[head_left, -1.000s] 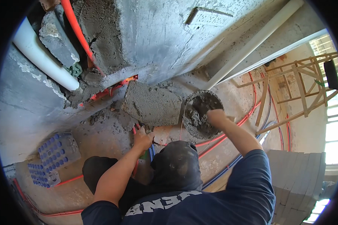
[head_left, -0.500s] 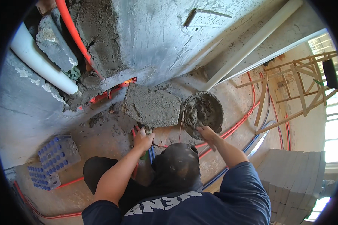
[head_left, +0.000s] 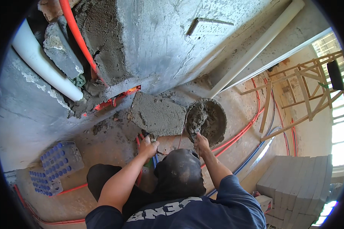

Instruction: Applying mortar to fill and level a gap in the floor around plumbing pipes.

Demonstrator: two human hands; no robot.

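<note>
My left hand (head_left: 148,147) is closed round the handle at the near edge of a plasterer's hawk (head_left: 158,115), a flat board coated with grey mortar. The hawk is held low beside the wall, its right edge close to a round bucket (head_left: 222,131). Wet mortar smears the bucket's inside. Over the bucket's left part, my right hand (head_left: 202,144) grips a trowel (head_left: 197,132) by its handle. A lump of mortar (head_left: 198,114) covers most of the trowel's blade.
Red conduit (head_left: 77,32) and a white pipe (head_left: 46,63) run along the broken wall at left. A pale pipe (head_left: 256,49) slants behind the bucket. Red and blue conduits (head_left: 239,134) cross the floor. Bottle crates (head_left: 62,159), grey blocks (head_left: 294,183) and a wooden frame (head_left: 305,91) stand around.
My right hand has drawn left and nearer to me, and the mortar-laden trowel now shows at the bucket's left side. The hawk has shifted slightly in view, still in my left hand.
</note>
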